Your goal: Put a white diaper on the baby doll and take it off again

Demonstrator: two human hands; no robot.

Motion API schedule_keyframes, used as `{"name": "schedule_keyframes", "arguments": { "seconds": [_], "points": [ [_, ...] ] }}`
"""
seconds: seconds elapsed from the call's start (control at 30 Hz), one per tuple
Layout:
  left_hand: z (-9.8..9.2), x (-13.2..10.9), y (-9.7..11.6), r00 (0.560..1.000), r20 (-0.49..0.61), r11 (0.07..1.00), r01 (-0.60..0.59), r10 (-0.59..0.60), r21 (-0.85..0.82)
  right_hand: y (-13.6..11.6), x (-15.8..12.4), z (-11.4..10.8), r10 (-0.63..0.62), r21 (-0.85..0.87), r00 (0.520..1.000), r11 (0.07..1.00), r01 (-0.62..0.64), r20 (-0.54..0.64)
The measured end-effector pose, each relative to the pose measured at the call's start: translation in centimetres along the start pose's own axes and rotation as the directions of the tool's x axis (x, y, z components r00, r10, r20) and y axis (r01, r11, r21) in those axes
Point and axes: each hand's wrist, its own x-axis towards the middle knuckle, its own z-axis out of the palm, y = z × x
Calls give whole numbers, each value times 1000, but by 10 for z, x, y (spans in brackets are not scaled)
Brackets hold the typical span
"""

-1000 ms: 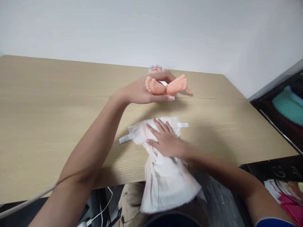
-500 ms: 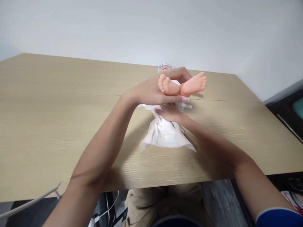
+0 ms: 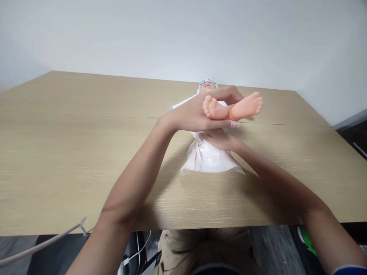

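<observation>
A baby doll point(image 3: 233, 109) lies on its back on the wooden table point(image 3: 71, 152), head away from me, its cap point(image 3: 207, 83) showing at the far end. My left hand point(image 3: 197, 112) is closed round the doll's ankles and holds both legs up. Under the raised legs a white diaper point(image 3: 209, 158) is spread on the table. My right hand point(image 3: 218, 138) rests on the diaper's far end, beneath the doll; its fingers are hidden by my left hand.
A white wall stands behind the table. The table's right corner and a dark shelf edge point(image 3: 355, 141) are at the right. A pale cable point(image 3: 43, 244) hangs below the front edge at the left, near my lap.
The diaper slid from the table's front edge away from me, under the doll's raised legs. My right hand moved with it. My left hand kept the legs lifted.
</observation>
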Motion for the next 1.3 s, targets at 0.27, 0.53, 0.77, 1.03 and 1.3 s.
{"name": "schedule_keyframes", "arguments": {
  "seconds": [0.27,0.53,0.77,1.03,1.3],
  "points": [
    [9,-4,-2,999,-45,1000,-25,25,-6,-11,-78,-29,14,-15,1000,1000,-15,-27],
    [39,-17,-9,996,-80,999,-48,49,18,-31,-78,-46,23,59,891,998,4,-454],
    [50,-48,1,979,-205,996,-8,26,86,-14,-73,-66,-47,141,966,986,85,-254],
    [47,-127,-24,987,-140,990,92,-77,111,19,-105,-87,-316,-16,949,949,316,3],
    [65,-165,-57,999,-3,970,37,-37,241,42,-123,-69,-288,-193,950,932,307,120]
  ]
}}
